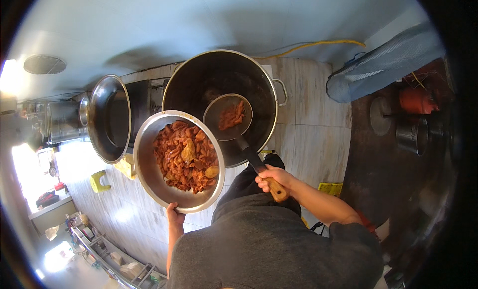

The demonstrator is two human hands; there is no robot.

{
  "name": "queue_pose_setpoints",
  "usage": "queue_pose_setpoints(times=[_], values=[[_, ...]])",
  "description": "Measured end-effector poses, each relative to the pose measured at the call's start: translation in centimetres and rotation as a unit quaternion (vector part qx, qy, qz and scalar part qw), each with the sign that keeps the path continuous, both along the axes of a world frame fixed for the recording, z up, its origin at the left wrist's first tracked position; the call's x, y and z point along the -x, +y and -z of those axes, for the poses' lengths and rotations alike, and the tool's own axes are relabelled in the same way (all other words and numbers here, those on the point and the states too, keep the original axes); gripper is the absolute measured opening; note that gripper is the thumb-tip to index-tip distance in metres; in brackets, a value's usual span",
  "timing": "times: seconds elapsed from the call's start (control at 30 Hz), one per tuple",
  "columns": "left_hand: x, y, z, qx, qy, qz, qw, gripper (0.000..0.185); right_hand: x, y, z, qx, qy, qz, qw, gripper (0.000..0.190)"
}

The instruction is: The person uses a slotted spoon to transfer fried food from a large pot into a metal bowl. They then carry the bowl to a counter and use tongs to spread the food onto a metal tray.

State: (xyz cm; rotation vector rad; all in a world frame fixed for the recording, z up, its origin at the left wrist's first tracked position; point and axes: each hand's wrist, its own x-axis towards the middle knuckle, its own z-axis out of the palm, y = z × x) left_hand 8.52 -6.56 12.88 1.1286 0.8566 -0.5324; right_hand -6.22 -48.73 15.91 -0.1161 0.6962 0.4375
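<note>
My left hand [175, 213] grips the near rim of a wide stainless steel bowl [146, 177], which is tilted beside a large deep pot [186, 80]. Reddish-brown cooked meat pieces [179, 151] fill much of the bowl, with a few yellowish lumps among them. In my right hand [276, 176] is the wooden handle of a round strainer ladle [228, 135]. Its head sits inside the pot's opening and bears a small heap of the same meat [231, 115]. The bowl's right rim overlaps the pot's near left edge. The pot's bottom is dark and hard to make out.
A second wide metal basin [98, 119] stands left of the pot. A yellow stool [99, 181] is on the tiled floor [313, 139]. A yellow hose or cable [317, 43] runs along the wall, near a grey-blue wrapped roll [384, 65]. A metal pot [410, 136] lies at far right.
</note>
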Motion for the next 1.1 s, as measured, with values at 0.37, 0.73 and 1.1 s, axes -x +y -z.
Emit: queue_pose_setpoints(times=[0.37,0.73,1.1], values=[[-0.1,-1.8,-0.7,0.012,0.014,-0.009,1.0,0.037,2.7,-8.3,-5.1,0.368,-0.048,-0.229,0.9,0.059],[-0.2,-2.7,-0.5,0.051,-0.03,-0.019,0.998,0.042,2.2,-8.7,-2.3,0.168,-0.049,-0.123,0.977,0.063],[0.0,-1.2,0.1,0.042,-0.016,-0.053,0.998,0.038,1.4,-7.9,-2.6,0.158,-0.094,-0.124,0.975,0.051]])
